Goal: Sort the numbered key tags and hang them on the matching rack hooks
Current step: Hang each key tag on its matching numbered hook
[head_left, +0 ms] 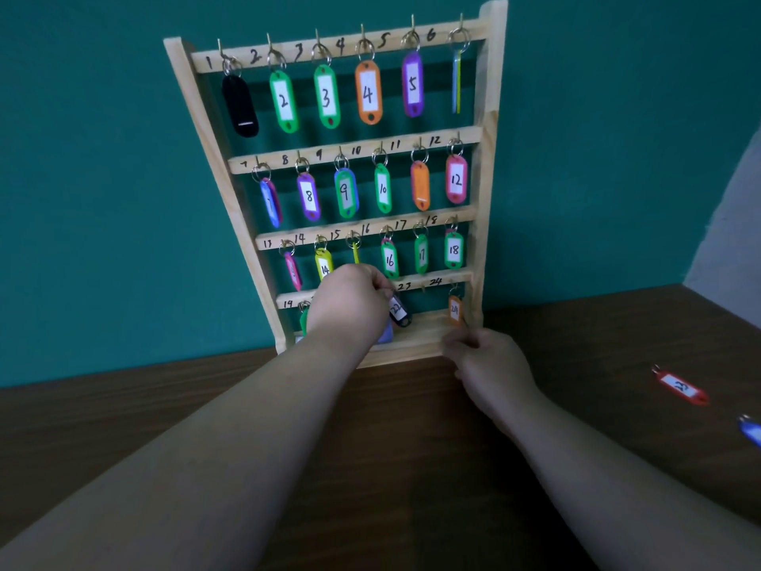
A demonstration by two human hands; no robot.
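A wooden rack [479, 191] stands on a brown table [412, 467] against a teal wall [103, 179]. It has four rails of numbered hooks, marked 1 to 24. The top three rails each carry six tags, eighteen in all. Most show their numbers, but the black one at hook 1 and the orange one at hook 11 show no number, and those at hooks 6 and 15 hang edge-on. On the bottom rail four tags can be made out: a green tag [304, 321] at hook 19, a pale purple tag [386, 335] low in the rack, dark tag 22 [398, 310] and orange tag 24 [454, 310]. The left hand [350, 302] reaches across that rail. It covers the hooks between 19 and 22 and the lower ends of tags 14 and 15, and its fingertips are closed on the ring end of tag 22. The right hand [490, 364] sits at the rack's lower right corner with its fingers curled. Blur hides whether it holds the frame or only touches it. Well to the right of the rack, two loose tags lie on the table: red tag 23 [681, 389], and a blue tag [751, 432] cut off by the picture's edge.
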